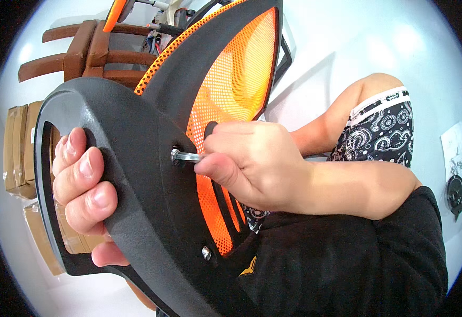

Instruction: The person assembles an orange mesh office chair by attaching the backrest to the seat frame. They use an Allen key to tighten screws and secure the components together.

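A black plastic chair armrest with a wide slot lies across the middle of the view, against an office chair's black and orange mesh part. My left hand wraps round the armrest, its fingertips showing through the slot and over the edge. In my closed right hand is a silver hex key, whose end sits at a bolt in the armrest's upper hole. Most of the key is hidden in my fist. Lower down, a second silver bolt shows its head in the armrest.
Brown padded-looking bars lie on the white floor at upper left, beside other chair parts. Cardboard boxes are at left. My bent leg in patterned shorts is at right, with a paper sheet and a round black part beyond.
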A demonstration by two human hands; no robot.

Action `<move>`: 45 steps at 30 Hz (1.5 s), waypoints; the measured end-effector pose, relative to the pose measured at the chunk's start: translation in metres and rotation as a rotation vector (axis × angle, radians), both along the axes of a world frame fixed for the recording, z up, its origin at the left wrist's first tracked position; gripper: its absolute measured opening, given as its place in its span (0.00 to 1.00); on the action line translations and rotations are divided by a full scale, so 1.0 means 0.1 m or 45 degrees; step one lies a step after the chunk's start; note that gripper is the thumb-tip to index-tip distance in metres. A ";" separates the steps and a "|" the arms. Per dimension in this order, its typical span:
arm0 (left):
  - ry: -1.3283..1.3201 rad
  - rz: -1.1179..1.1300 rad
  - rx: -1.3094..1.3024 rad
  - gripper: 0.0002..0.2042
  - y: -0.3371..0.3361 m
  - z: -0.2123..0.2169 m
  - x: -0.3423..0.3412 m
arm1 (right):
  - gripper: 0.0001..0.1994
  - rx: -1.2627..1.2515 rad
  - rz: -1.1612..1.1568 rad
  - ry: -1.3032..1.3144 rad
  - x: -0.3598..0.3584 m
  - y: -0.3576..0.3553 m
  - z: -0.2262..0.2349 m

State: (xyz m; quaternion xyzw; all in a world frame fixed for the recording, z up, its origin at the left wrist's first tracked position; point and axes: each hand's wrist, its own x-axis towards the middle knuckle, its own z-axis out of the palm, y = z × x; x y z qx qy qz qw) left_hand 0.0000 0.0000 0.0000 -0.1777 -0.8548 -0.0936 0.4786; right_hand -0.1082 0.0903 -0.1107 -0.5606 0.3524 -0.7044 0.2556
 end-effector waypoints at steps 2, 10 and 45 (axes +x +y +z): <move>-0.117 0.274 -0.030 0.31 0.09 -0.02 0.11 | 0.13 0.042 0.023 -0.084 0.02 0.10 0.06; -0.055 0.487 -0.052 0.28 0.15 0.00 0.06 | 0.03 0.170 0.353 -0.043 -0.04 0.34 0.22; -0.029 0.417 0.056 0.29 0.17 -0.04 0.00 | 0.09 -0.256 -0.170 0.085 -0.24 0.17 0.13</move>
